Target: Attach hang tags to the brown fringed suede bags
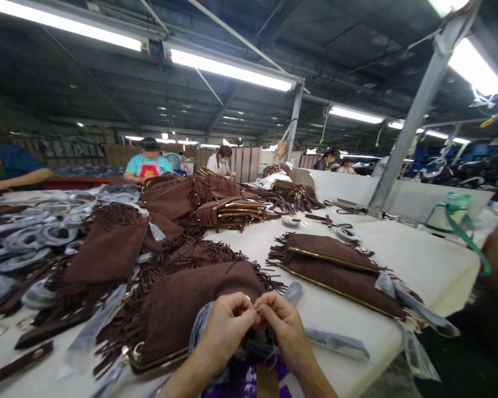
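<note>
My left hand [228, 323] and my right hand [281, 320] meet fingertip to fingertip, each closed in a pinch. A thin white string [270, 345] hangs below them; what lies right between the fingertips is mostly hidden. Just beyond my left hand lies a dark brown fringed bag [195, 293] with a gold zipper along its edge. A plastic-wrapped strap coil [200, 326] shows beside my left wrist. Under my hands are a purple printed item [244, 378] and a flat brown piece [268, 381], both partly covered by my forearms.
Two more fringed bags [336, 257] lie at the right of the white table [431, 260]. Wrapped straps [45, 237] are heaped on the left, and stacked brown bags [174, 196] stand behind. A metal post [423, 105] rises at the right. Several people sit farther back.
</note>
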{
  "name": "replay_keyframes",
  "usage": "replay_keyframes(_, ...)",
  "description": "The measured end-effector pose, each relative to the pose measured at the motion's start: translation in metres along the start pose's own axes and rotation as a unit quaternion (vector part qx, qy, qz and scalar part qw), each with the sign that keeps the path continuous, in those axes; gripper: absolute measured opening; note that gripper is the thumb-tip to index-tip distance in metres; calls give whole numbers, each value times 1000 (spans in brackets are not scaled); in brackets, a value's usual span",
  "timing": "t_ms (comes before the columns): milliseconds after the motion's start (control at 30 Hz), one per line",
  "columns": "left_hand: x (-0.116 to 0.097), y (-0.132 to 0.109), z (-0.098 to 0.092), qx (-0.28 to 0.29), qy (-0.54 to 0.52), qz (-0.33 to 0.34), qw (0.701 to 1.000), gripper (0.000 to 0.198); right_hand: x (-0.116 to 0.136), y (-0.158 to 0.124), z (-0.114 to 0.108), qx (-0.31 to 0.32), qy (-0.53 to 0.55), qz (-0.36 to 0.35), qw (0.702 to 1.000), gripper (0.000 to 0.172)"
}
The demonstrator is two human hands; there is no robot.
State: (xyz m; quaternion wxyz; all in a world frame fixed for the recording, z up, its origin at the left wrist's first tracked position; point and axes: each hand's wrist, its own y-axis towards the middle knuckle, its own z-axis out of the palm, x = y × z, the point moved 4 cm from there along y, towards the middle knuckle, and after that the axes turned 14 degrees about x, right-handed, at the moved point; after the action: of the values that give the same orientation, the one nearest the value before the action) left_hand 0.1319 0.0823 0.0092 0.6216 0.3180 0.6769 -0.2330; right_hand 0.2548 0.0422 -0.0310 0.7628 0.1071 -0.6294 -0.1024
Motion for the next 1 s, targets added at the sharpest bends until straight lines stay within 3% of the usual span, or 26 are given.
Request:
replay_keyframes(800, 5, 1, -1, -15, 43, -22, 999, 15, 0, 0, 0, 18, -39, 12, 999, 31)
replay_keyframes(1000, 8, -2, -1, -35, 92, -19, 995, 13, -1, -2, -1, 14, -103, -1, 995, 27)
